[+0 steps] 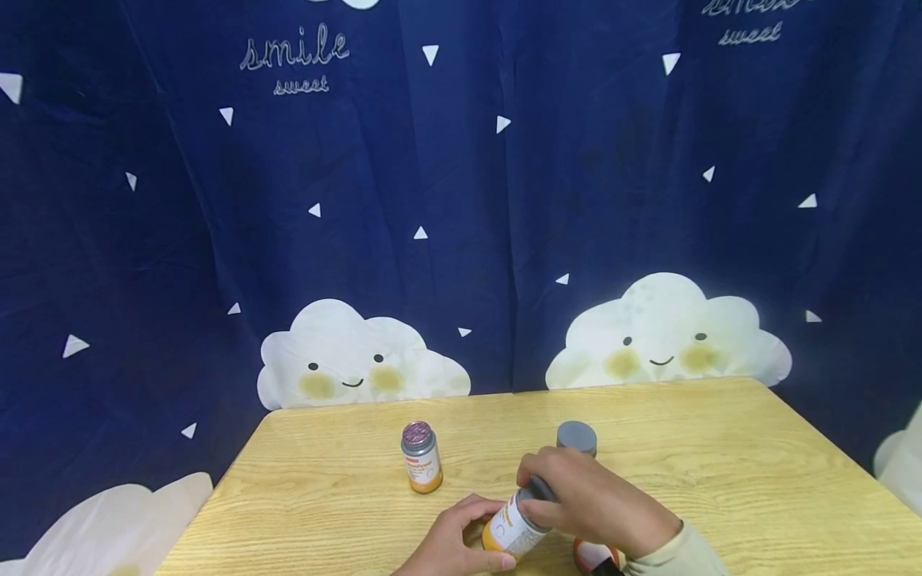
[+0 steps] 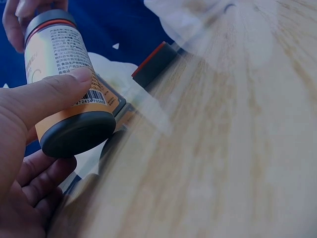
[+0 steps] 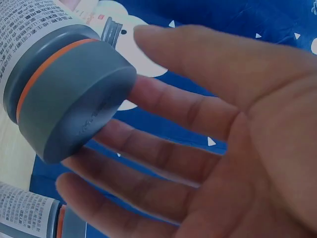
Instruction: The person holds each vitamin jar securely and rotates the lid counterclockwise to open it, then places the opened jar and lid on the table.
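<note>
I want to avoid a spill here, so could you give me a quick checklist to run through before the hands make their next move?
1. Left hand grips the held bottle: ok, thumb across its side.
2. Held bottle upright: not ok, it is tilted.
3. Cap in place on the held bottle: ok, though how tight cannot be told.
4. Right hand firmly gripping that cap: not ok, its thumb is apart from it in the right wrist view.
5. Open bottle upright and clear of both hands: ok.
6. Seal on the open bottle intact: cannot tell.
</note>
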`<state>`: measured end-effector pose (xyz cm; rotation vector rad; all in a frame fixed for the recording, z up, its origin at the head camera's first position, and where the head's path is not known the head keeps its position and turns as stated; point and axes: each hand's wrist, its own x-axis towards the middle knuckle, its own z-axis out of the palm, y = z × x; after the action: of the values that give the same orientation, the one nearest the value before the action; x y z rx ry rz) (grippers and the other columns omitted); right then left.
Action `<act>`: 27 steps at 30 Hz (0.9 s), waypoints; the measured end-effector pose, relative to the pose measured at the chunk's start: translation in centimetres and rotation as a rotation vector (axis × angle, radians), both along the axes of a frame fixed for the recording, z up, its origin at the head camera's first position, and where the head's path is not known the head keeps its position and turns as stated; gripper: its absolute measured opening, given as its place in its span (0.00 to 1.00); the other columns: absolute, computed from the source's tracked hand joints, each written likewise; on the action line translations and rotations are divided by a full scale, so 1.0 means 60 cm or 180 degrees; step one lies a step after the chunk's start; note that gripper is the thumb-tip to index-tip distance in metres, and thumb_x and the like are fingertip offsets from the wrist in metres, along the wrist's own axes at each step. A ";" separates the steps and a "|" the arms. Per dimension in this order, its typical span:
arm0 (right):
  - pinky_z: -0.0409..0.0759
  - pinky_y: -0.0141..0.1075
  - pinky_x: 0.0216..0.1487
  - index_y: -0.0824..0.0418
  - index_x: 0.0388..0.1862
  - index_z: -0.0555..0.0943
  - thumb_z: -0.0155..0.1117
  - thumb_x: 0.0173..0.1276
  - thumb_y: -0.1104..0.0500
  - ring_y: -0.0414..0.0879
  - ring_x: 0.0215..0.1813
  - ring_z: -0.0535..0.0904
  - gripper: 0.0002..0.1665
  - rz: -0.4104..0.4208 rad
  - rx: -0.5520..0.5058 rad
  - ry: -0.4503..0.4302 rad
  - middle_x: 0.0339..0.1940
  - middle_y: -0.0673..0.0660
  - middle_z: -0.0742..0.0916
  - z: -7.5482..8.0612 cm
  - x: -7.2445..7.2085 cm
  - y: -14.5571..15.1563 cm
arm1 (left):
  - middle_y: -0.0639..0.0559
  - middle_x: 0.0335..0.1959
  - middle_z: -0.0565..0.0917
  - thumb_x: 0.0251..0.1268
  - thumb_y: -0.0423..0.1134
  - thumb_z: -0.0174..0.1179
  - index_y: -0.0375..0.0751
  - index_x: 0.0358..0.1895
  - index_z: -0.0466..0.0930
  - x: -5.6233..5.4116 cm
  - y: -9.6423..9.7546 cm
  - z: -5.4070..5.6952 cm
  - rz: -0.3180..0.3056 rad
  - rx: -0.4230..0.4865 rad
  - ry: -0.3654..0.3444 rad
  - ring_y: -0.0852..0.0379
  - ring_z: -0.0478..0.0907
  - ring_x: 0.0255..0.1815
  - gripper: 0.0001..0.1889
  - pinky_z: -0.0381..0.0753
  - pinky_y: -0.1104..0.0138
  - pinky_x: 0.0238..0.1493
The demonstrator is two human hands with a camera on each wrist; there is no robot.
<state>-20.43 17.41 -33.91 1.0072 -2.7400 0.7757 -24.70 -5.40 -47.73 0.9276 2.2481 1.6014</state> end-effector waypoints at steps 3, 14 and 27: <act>0.74 0.29 0.31 0.49 0.27 0.79 0.71 0.59 0.58 0.34 0.31 0.72 0.08 0.0019 -0.0012 0.0104 0.28 0.39 0.79 -0.002 -0.001 -0.002 | 0.60 0.51 0.78 0.57 0.47 0.70 0.58 0.60 0.77 0.000 -0.001 -0.002 -0.0072 0.0054 0.0000 0.61 0.75 0.52 0.25 0.72 0.68 0.57; 0.74 0.32 0.28 0.50 0.30 0.80 0.73 0.57 0.55 0.35 0.31 0.73 0.08 -0.0406 0.0161 0.0102 0.31 0.44 0.81 -0.002 0.001 -0.005 | 0.60 0.52 0.78 0.58 0.47 0.69 0.58 0.61 0.77 -0.003 -0.002 -0.003 -0.0150 0.0052 0.0072 0.62 0.74 0.53 0.25 0.70 0.67 0.58; 0.70 0.36 0.21 0.55 0.29 0.80 0.67 0.58 0.40 0.39 0.22 0.70 0.19 -0.0909 0.0392 -0.0236 0.22 0.45 0.79 -0.004 0.004 0.004 | 0.58 0.53 0.78 0.57 0.44 0.70 0.53 0.61 0.77 -0.006 0.000 -0.003 -0.0249 0.0176 0.0146 0.62 0.74 0.53 0.26 0.71 0.68 0.57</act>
<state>-20.17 17.65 -34.16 0.5941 -2.9346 0.6158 -25.09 -5.39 -47.91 1.0632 2.1788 1.6316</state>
